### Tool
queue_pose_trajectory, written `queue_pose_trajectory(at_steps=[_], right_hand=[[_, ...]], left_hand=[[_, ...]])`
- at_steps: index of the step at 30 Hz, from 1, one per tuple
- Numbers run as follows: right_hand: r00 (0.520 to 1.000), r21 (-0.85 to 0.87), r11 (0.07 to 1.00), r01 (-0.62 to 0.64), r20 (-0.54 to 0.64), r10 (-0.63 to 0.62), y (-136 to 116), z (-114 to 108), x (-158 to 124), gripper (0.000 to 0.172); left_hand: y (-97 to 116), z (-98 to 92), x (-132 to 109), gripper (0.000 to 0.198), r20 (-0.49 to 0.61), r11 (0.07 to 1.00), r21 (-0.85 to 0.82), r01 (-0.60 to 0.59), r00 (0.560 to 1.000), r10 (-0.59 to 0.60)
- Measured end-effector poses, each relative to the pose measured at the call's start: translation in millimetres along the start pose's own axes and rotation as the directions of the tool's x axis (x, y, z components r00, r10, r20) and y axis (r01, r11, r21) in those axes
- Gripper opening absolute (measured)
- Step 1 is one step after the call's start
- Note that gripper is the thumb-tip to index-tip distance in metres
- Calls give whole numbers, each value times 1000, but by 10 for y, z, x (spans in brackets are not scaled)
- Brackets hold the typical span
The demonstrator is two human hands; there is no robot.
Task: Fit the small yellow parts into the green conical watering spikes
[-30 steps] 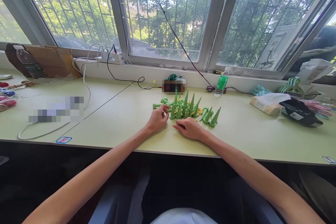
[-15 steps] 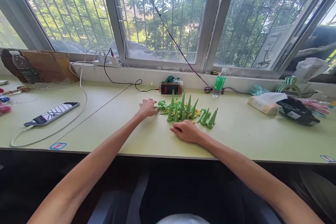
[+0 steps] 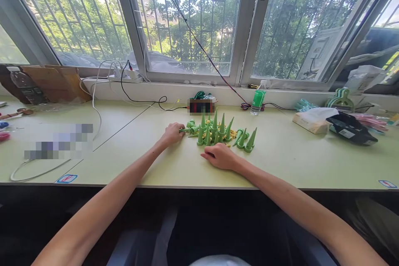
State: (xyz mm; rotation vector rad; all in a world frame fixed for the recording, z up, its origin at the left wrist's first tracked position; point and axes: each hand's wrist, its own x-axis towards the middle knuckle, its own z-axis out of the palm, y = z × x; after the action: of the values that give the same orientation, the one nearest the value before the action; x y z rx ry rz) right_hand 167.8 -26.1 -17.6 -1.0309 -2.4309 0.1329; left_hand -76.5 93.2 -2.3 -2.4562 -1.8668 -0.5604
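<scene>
left hand drawn back, pinching a lying green spike, right hand curled shut, just before upright cones

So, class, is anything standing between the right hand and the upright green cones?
Nothing visible does. The right hand lies on the table just in front of the green cones; the left hand touches a lying green piece.

Blurred patches and an unclear grip.
One pixelated patch covers something at far left; a second patch covers something behind the green cones. Whether the left hand grips a cone is too small to tell.
</scene>
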Motion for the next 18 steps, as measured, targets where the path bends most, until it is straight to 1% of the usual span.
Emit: queue_pose_trajectory(at_steps=[3,9,16,18], right_hand=[[1000,4,1000,-2,7,2,-5,-9,-1,35],[1000,3,1000,-2,23,2,-24,-36,1,35],[1000,-12,1000,-1,20,1,-25,-31,2,35],[1000,-11,1000,2,13,-1,-20,-26,-1,35]], left_hand=[[9,20,27,24,-23,1000,-21,0,1000,0],[61,21,59,18,-50,999,-38,-16,999,14],[118,-75,-24,10,-5,996,-39,-82,997,81],[131,-104,-55,12,18,996,-36,-85,996,86]])
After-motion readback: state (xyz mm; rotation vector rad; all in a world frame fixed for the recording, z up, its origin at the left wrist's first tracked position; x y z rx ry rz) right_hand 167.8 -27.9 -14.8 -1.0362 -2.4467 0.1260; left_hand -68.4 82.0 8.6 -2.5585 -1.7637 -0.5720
